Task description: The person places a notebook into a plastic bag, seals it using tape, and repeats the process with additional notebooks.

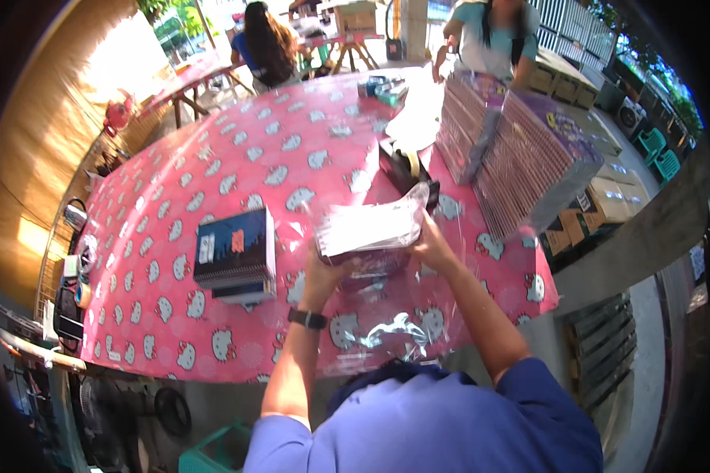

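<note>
Holds a booklet stack [364, 231] in loose clear plastic [423, 195], seemingly unsealed, grasped by fingers of left hand [323, 277] and right hand [434, 246], with a spiral-notebook stack [233, 248] apparently unwrapped on the desk [146, 229].

Crinkled glossy clear plastic film [398, 329], paper stack [367, 229], smooth shiny table cover [241, 154], matt cardboard boxes [614, 193]
</note>
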`<move>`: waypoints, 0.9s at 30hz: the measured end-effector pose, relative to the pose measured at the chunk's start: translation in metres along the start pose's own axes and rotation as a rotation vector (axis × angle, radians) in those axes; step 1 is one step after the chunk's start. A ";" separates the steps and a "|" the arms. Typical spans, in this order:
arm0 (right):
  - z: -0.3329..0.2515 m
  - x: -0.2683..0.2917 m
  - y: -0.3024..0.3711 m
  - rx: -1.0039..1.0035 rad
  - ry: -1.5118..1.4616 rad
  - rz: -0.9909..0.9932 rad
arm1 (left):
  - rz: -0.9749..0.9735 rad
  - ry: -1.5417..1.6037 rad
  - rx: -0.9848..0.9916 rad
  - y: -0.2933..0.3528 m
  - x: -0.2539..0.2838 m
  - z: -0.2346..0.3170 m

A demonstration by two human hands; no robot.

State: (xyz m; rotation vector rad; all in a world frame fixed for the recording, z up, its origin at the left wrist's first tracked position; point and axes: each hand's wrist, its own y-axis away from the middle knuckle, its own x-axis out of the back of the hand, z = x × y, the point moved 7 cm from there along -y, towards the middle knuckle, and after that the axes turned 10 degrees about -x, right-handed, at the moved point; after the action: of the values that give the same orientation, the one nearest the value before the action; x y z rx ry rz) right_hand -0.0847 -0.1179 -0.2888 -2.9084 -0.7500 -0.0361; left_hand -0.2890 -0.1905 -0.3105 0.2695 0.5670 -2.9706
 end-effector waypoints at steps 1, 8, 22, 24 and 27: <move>-0.004 0.000 -0.002 0.061 0.136 0.073 | -0.021 -0.117 -0.062 -0.004 0.001 0.015; -0.009 -0.030 0.026 -0.220 -0.037 -0.112 | -0.016 0.018 0.169 0.026 0.014 -0.012; -0.104 -0.017 0.031 0.264 0.715 -0.294 | -0.590 -1.138 -0.565 -0.001 -0.065 0.180; -0.101 -0.034 0.034 0.316 0.769 -0.329 | -0.593 -1.104 -0.590 0.002 -0.063 0.193; -0.098 -0.038 0.031 0.336 0.778 -0.366 | -0.409 -0.847 -0.757 0.015 -0.052 0.222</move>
State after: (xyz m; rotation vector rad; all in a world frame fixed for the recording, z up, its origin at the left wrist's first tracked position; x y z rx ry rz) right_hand -0.1022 -0.1764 -0.1981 -2.1272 -0.9770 -0.9110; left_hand -0.2702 -0.2833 -0.1030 -1.1951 1.6025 -2.5235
